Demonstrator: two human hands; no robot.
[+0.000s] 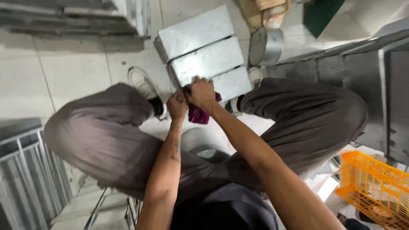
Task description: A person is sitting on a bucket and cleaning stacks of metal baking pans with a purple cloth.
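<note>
Maroon cloth (198, 114) is gripped at the centre of the frame by both hands, which are held close together. The right hand (202, 93) is clenched over the upper part of the cloth, its knuckles turned toward the top of the frame, and a fold of the cloth is seen hanging below it. The left hand (177, 106) is closed on the cloth's left edge, just beside the right hand and touching it. A small dark tattoo is seen on the left forearm, which runs down toward the lower centre of the frame.

Just above the hands, 3 flat grey metal boxes (204, 55) are laid side by side on the tiled floor (64, 72), and the nearest of them is partly covered by the right hand. Grey trousers (106, 136) are spread to the left and right of the hands, the knees being bent wide apart. A white shoe (142, 83) is seen at the upper left of the hands.

A round metal tin (266, 46) stands at the upper centre right, close to the boxes. An orange plastic crate (375, 187) is set at the lower right. A grey metal rack (30, 179) is seen at the lower left, and grey sheet-metal pieces (375, 85) fill the right edge.
</note>
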